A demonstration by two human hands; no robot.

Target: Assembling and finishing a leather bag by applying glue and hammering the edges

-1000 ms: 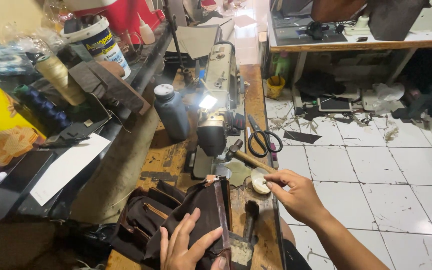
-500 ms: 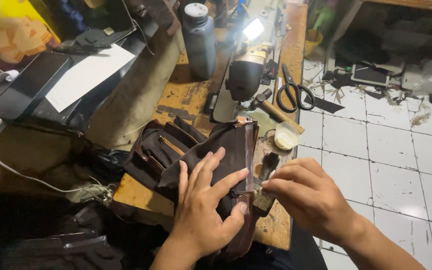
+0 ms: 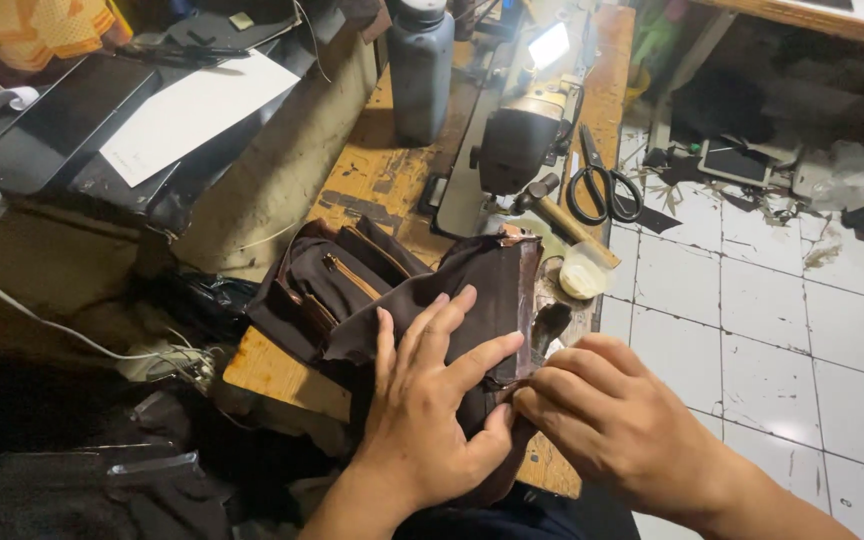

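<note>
Dark brown fabric, a bag panel (image 3: 472,290), lay across the near end of a worn wooden table (image 3: 372,180), its right edge shiny and running along the table's right side. The left hand (image 3: 432,410) lay flat on it with the fingers spread, pressing the cloth down, while the right hand (image 3: 602,420) had its fingers curled together, pinching the lower right edge of the panel just beside the left thumb. To the left of the panel, touching it, sat a brown pouch (image 3: 327,285) with a brass-coloured zipper running slantwise. Just beyond the panel's far right corner lay a small pale round tin (image 3: 584,272), and beside that the wooden handle of a hammer (image 3: 562,215). A grey sewing machine (image 3: 517,130) stood farther up the table with a bright lamp lit at its top, and black-handled scissors (image 3: 602,185) lay to its right near the table's edge. A tall dark bottle (image 3: 422,70) with a plain dark body stood left of the machine. Farther left, a blank white rectangular sheet (image 3: 197,110) rested tilted on dark flat material, and a yellow-orange package (image 3: 42,25) showed at the top left corner, its print too cut off to tell. A white cable (image 3: 22,300) looped down the left side. White floor tiles (image 3: 752,300) spread to the right, littered with scraps.
</note>
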